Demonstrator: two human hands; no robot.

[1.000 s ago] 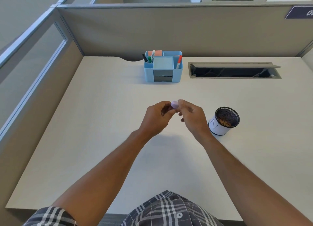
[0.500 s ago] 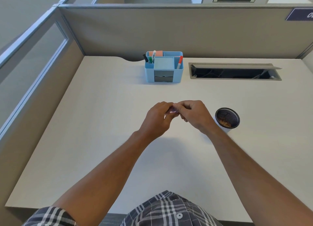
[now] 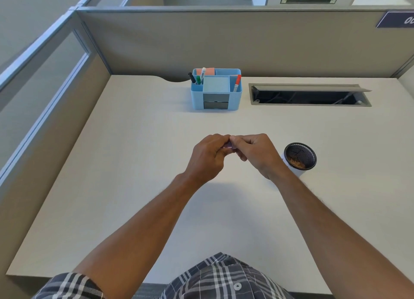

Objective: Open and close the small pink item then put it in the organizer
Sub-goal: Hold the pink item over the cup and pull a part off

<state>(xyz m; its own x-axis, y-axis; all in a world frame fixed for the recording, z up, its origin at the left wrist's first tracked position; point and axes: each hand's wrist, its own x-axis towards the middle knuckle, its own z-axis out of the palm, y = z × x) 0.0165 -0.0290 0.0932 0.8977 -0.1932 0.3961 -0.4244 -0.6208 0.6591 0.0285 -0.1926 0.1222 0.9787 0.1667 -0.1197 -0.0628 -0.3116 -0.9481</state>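
The small pink item (image 3: 228, 145) is almost hidden, pinched between both hands above the middle of the desk; only a sliver of pink shows. My left hand (image 3: 207, 156) curls round it from the left, and my right hand (image 3: 256, 152) grips it from the right, fingertips touching. Whether it is open or closed I cannot tell. The blue organizer (image 3: 235, 99) stands at the back of the desk, well beyond the hands, holding markers, a pad of notes and two grey drawers.
A black mesh cup (image 3: 300, 156) with brownish bits inside stands just right of my right hand. An open cable slot (image 3: 310, 95) lies at the back right. Cubicle partitions (image 3: 224, 41) wall the desk at the back and left.
The pink item showed between my fingertips a second ago; both hands have since closed over it and drawn slightly together, hiding most of it.
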